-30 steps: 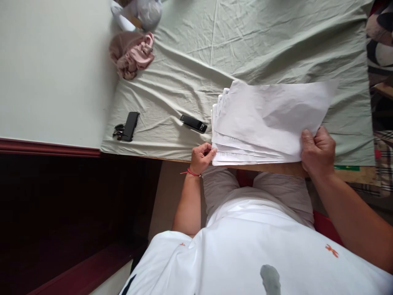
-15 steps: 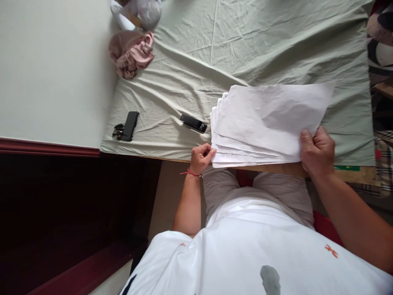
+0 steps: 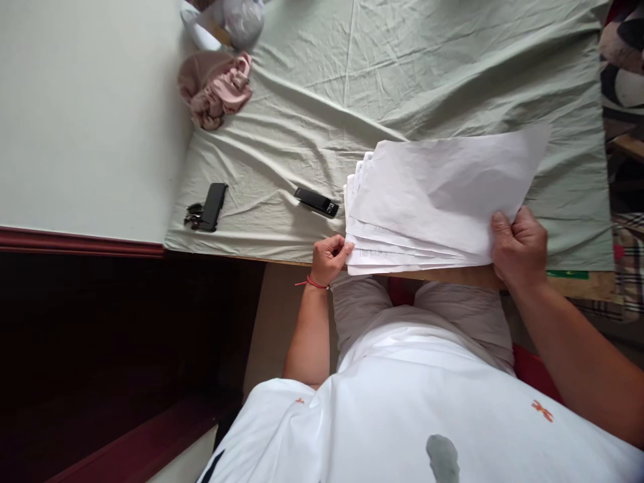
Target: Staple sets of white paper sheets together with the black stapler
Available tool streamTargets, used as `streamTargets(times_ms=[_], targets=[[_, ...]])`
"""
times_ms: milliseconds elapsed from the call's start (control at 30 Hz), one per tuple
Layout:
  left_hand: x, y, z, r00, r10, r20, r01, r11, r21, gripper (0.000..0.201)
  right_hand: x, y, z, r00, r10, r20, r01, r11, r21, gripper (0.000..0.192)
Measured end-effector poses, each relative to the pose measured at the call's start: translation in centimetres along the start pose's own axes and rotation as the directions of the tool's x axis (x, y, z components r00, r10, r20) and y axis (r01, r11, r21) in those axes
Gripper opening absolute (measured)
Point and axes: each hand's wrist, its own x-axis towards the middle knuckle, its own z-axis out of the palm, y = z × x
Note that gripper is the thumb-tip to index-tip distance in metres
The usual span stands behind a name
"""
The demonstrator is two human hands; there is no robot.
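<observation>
From my remote feed: a black phone (image 3: 212, 206) and a black stapler (image 3: 316, 202) lie on the green-sheeted desk (image 3: 312, 87). My left hand (image 3: 329, 259) pinches the near left corner of the paper stack (image 3: 422, 208) at the desk's near edge; my right hand (image 3: 519, 249) grips its right end, fingers closed.

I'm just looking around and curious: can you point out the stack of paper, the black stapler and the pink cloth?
stack of paper (image 3: 433, 194): head view, middle of the top sheet.
black stapler (image 3: 316, 201): head view, middle of its body.
pink cloth (image 3: 215, 90): head view, centre of the crumpled bundle.
</observation>
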Motion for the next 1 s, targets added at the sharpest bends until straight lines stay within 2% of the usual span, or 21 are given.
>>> streamTargets(times_ms=[833,1000], targets=[[0.05,0.26,0.04,1.0,0.005,-0.02,-0.005,1.0,0.005,0.045,-0.05,-0.33,-0.11,0.999,-0.041,-0.005,0.041,0.998,-0.054,0.03],[0.07,0.36,0.12,0.999,-0.004,-0.033,0.004,1.0,-0.005,0.045,-0.01,0.03,-0.12,1.0,-0.023,0.012,0.023,1.0,-0.012,0.031]])
